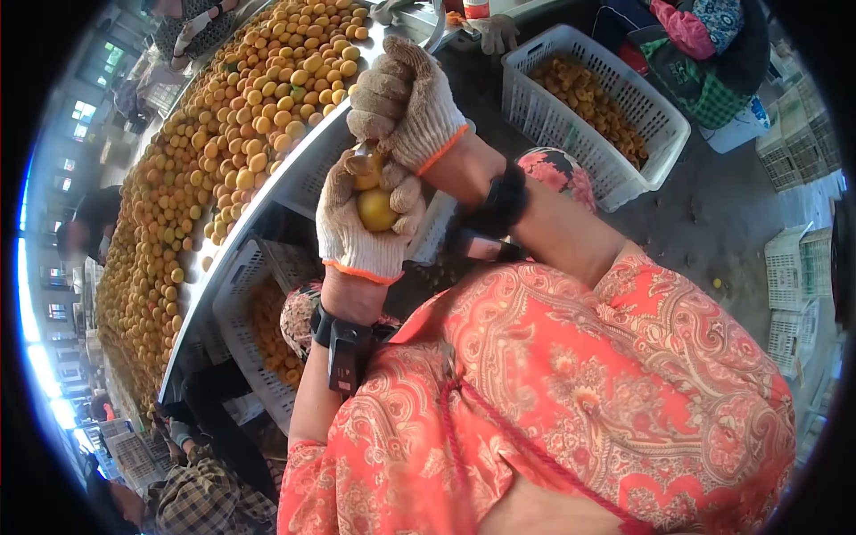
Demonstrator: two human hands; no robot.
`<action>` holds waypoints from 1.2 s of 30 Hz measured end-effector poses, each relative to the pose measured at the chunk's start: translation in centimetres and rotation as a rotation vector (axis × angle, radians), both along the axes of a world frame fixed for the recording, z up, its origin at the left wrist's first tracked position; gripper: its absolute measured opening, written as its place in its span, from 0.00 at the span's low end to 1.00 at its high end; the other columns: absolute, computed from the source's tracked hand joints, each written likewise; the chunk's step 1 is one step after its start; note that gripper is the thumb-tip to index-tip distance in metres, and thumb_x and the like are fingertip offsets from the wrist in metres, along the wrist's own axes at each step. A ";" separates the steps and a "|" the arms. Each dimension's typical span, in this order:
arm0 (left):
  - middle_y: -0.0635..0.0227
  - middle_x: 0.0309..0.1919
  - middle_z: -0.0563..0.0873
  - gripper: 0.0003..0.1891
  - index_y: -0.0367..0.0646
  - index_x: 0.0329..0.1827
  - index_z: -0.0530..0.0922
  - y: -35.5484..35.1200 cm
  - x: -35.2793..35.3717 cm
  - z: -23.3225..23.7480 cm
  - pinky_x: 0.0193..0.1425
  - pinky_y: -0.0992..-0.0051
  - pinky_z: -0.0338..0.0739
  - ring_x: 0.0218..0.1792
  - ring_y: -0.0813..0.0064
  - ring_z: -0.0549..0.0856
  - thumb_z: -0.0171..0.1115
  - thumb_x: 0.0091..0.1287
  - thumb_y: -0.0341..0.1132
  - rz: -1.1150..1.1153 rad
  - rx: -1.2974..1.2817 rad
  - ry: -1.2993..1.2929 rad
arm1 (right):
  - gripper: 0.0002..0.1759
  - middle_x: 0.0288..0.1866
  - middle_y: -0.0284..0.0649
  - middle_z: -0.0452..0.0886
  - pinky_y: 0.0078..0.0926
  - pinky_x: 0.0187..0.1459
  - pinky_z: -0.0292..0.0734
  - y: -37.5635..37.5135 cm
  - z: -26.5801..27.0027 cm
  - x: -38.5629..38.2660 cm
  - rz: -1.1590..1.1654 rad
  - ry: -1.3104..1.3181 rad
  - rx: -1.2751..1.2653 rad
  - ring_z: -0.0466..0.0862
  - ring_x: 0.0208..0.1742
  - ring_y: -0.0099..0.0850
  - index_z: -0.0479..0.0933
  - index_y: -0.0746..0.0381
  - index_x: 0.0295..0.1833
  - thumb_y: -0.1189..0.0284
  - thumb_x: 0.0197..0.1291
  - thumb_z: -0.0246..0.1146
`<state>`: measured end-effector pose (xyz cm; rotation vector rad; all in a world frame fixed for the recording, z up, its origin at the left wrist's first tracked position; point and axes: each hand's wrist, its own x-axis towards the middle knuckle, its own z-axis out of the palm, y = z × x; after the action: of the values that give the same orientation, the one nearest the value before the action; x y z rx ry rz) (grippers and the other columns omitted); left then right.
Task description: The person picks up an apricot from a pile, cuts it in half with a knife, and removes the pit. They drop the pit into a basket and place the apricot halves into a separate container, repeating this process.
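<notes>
My left hand (370, 214), in a white knitted glove with an orange cuff, is closed around apricots. One yellow-green apricot (378, 210) shows between its fingers, and part of another apricot (367, 176) is visible just above it. My right hand (401, 102), in a matching stained glove, is a fist directly above the left, touching or nearly touching the upper fruit. A small shiny edge shows between the two hands; whatever the right fingers grip is hidden.
Many apricots (259, 116) cover a long metal table (201, 267) on the left. A white crate (664, 156) of split fruit stands at the right, another crate (234, 308) below the table edge. A loose glove (493, 34) lies at the top. Other people work nearby; stacked crates (789, 272) stand far right.
</notes>
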<state>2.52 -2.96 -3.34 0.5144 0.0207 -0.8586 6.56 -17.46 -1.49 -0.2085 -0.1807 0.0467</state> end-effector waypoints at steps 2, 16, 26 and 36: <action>0.65 0.28 0.74 0.14 0.47 0.42 0.73 -0.5 -1.0 1.7 0.21 0.73 0.66 0.22 0.68 0.73 0.58 0.70 0.48 0.104 0.122 -0.059 | 0.31 0.14 0.25 0.48 0.27 0.19 0.48 0.0 0.8 -0.6 -0.031 0.009 -0.041 0.51 0.15 0.25 0.52 0.47 0.16 0.57 0.70 0.58; 0.57 0.44 0.87 0.18 0.45 0.67 0.70 1.2 -1.0 1.5 0.49 0.71 0.82 0.41 0.71 0.87 0.53 0.76 0.30 0.608 1.092 -1.028 | 0.16 0.25 0.30 0.76 0.21 0.16 0.61 3.3 -1.0 -4.3 0.222 0.291 -0.619 0.72 0.17 0.21 0.77 0.59 0.46 0.56 0.71 0.63; 0.68 0.39 0.80 0.22 0.49 0.57 0.76 5.0 -0.9 3.2 0.25 0.82 0.71 0.26 0.79 0.78 0.50 0.62 0.21 0.369 0.608 -0.631 | 0.10 0.28 0.32 0.78 0.18 0.16 0.61 4.8 0.2 -5.7 0.129 0.135 -0.843 0.70 0.16 0.20 0.77 0.59 0.53 0.71 0.69 0.61; 0.66 0.32 0.81 0.18 0.42 0.55 0.79 15.7 -2.0 3.5 0.22 0.80 0.71 0.24 0.75 0.79 0.54 0.62 0.31 0.464 0.760 -0.464 | 0.08 0.27 0.29 0.77 0.19 0.21 0.66 4.3 -2.0 -3.8 0.161 -0.024 -1.173 0.72 0.21 0.17 0.78 0.59 0.40 0.67 0.63 0.67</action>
<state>0.48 12.70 0.16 1.3542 0.0402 -0.2321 2.78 -13.17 -3.47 -1.3641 -0.1757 0.3115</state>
